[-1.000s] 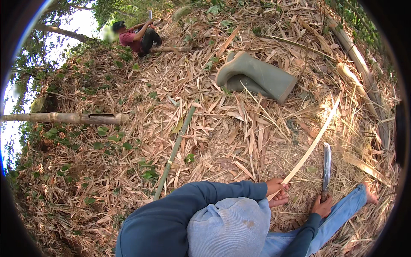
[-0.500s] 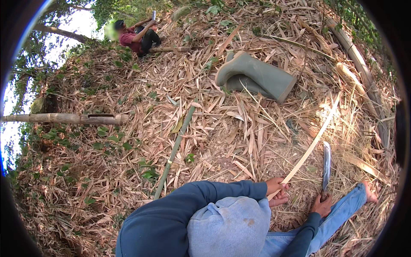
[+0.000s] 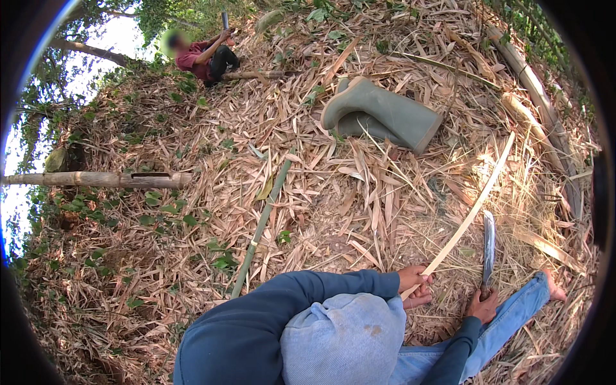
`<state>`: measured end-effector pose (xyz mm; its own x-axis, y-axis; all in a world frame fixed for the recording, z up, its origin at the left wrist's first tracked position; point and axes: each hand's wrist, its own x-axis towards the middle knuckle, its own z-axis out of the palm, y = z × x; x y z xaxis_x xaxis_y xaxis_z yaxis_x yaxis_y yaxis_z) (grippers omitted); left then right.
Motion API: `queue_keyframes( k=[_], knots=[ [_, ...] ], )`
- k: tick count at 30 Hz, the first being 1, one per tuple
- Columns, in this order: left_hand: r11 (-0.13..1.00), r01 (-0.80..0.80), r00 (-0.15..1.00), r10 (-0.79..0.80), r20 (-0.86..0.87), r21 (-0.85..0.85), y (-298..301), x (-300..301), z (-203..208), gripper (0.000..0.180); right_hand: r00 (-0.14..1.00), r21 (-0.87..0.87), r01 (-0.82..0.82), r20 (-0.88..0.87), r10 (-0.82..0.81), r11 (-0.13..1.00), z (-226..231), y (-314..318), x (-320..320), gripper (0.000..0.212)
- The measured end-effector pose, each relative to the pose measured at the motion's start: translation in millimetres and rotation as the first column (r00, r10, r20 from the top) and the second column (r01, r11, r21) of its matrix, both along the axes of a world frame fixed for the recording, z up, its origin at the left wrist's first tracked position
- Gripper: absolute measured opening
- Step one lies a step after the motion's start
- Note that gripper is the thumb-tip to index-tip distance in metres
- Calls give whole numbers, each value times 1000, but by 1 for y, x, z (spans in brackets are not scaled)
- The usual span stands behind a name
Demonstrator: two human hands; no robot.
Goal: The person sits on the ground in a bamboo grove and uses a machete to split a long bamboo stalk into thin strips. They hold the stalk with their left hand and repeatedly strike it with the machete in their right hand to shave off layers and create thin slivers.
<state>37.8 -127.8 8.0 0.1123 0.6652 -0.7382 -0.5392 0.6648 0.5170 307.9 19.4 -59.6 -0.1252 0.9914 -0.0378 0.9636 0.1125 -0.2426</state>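
My left hand [image 3: 416, 286] is closed around the near end of a long, pale bamboo strip [image 3: 473, 213]. The strip slants up and away to the right, its far end over the dry litter. To the right, my right hand [image 3: 483, 306] grips the handle of a machete [image 3: 489, 249]. Its blade points away from me, just right of the strip and apart from it. Dark blue sleeves cover both arms. My denim-clad knee [image 3: 346, 340] is bent up between them, and the other leg [image 3: 513, 314] stretches right to a bare foot.
Green rubber boots [image 3: 398, 115] lie ahead on dry bamboo leaves. A green bamboo pole [image 3: 263, 228] lies left of centre, and a thicker bamboo pole [image 3: 96, 178] juts in at far left. Poles [image 3: 532, 90] line the right. A co-worker [image 3: 199, 58] sits far off, holding a blade.
The bamboo strip's far end has shifted slightly to the right. My hands and the machete have hardly moved. The co-worker's raised blade has moved a little left.
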Motion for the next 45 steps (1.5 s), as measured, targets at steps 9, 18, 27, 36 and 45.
queue_keyframes(
  k=[9, 18, 27, 36, 45],
  knots=[
    [991, 63, 992, -50, -114, 120, -6, -4, -7, 19, 1000, 25, -18, 11, 18, 1000, 1, -8, -6, 43],
    [999, 45, 983, -44, -180, 6, 7, -29, -36, 25, 1000, 32, -29, -6, 29, 999, 12, -1, -5, 46],
    [995, 12, 996, -21, -89, -100, 12, -49, 4, 22, 982, -458, -23, -175, -65, 889, 94, -1, -34, 39],
    [980, 52, 998, -56, -16, -190, -7, -58, 38, 23, 843, -442, -534, -215, 493, 721, 118, -81, -63, 41],
    [978, 116, 991, -126, -50, -175, -56, -69, 73, 26, 836, -399, -524, -69, 545, 753, 104, -27, -69, 34]
  ],
)
